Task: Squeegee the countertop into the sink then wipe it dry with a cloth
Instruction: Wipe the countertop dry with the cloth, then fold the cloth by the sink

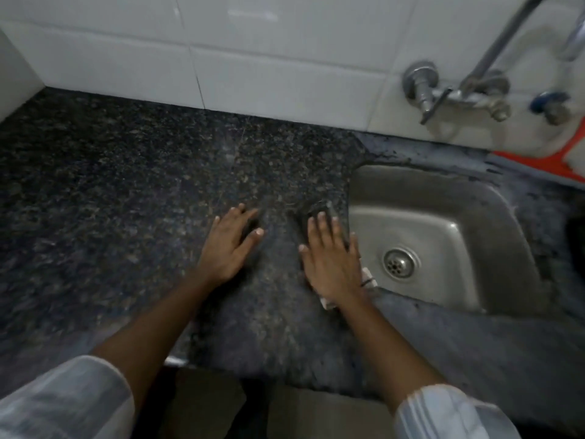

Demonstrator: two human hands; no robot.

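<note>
My right hand [332, 258] lies flat, fingers stretched, pressing a cloth [319, 211] onto the dark speckled granite countertop [126, 185] beside the sink's left rim. The cloth shows dark past my fingertips and white at my wrist, with most of it hidden under the palm. My left hand [228, 245] rests flat on the bare countertop a hand's width to the left, fingers spread, holding nothing. The steel sink [443, 198] with its round drain [399, 263] is set into the counter at the right. No squeegee is clearly visible.
White wall tiles [221, 58] run along the back of the counter. Metal taps and a pipe [424, 90] stick out of the wall above the sink. An orange and white item [557, 163] lies behind the sink at the right edge. The counter's front edge [285, 378] is near my body.
</note>
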